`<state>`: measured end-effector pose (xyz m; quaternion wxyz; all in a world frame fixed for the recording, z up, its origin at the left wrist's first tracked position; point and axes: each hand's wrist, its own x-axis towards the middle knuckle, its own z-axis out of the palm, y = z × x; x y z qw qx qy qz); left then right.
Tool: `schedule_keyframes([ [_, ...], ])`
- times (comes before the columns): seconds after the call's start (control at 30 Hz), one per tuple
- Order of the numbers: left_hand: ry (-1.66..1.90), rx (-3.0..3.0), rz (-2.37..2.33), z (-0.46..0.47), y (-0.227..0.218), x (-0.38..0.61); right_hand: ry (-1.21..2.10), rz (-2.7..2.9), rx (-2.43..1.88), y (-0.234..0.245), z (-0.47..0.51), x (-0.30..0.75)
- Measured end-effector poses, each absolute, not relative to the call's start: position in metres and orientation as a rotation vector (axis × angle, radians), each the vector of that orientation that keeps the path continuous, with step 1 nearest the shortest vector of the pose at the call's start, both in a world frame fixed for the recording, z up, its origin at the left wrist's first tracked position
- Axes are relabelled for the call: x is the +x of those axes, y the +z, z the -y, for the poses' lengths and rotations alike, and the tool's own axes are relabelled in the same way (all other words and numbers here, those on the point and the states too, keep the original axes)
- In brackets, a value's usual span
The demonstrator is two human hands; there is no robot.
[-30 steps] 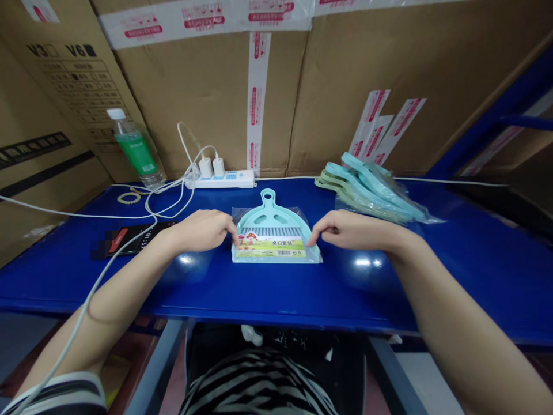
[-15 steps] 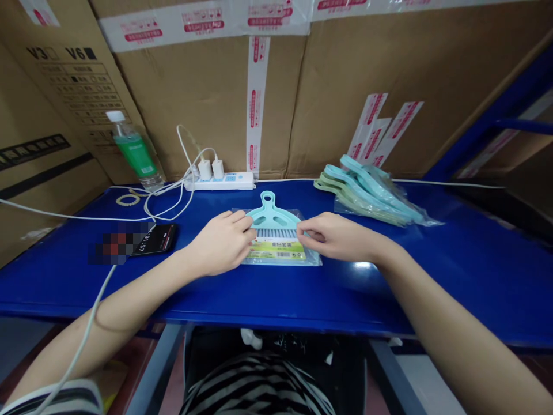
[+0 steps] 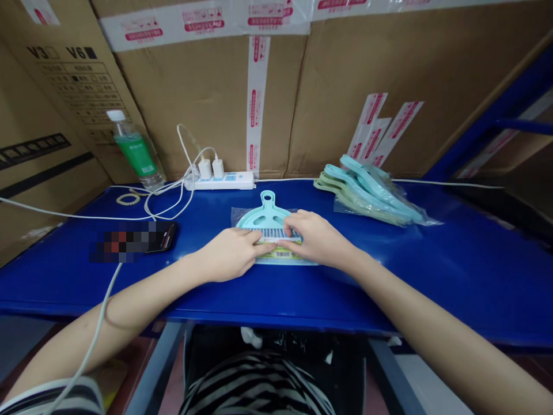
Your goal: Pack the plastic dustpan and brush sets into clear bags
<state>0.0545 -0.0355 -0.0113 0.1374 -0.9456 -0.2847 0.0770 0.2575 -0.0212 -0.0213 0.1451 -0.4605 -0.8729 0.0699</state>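
On the table in front of me lies a light-blue dustpan (image 3: 271,217) with its handle pointing away. A brush with grey-blue bristles (image 3: 273,233) lies on it, and a yellow-green printed label card (image 3: 283,253) covers its near part. Clear plastic wrap (image 3: 238,215) shows around the set. My left hand (image 3: 231,252) rests on the card's left side, thumb stretched out across it. From the right, my right hand (image 3: 317,237) touches card and brush, thumb and forefinger apart. The two thumb tips nearly meet over the card. Much of the card is hidden under both hands.
More wrapped blue and green dustpan sets (image 3: 371,193) lie in a pile at the back right. A power strip (image 3: 233,181) with white cables, a bottle (image 3: 137,151) and a phone (image 3: 162,236) are toward the left. Cardboard boxes (image 3: 207,98) stand behind the table.
My hands have come closer together over the label card. My right hand has moved left and its fingers have spread; my left thumb now stretches out over the card.
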Motion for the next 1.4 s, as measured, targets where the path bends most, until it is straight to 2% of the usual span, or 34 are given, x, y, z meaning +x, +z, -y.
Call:
schedule_keyframes([
  [0.23, 0.246, -2.725, 0.884, 0.040, -0.006, 0.055, 0.299, 2.571, -1.360, -0.015, 0.017, 0.274],
  [0.4, 0.267, -2.700, 0.943, 0.041, -0.006, 0.055, 0.411, 2.558, -1.565, -0.011, 0.015, 0.287],
  [0.67, 0.265, -2.684, 0.957, 0.048, -0.009, 0.055, 0.699, 2.508, -1.644, -0.006, 0.018, 0.288],
  [1.07, 0.194, -2.669, 1.051, 0.053, -0.006, 0.055, 0.732, 2.518, -1.631, -0.004, 0.019, 0.289],
  [1.4, 0.306, -2.617, 1.122, 0.050, 0.003, 0.051, 0.781, 2.488, -1.650, 0.000, 0.021, 0.287],
])
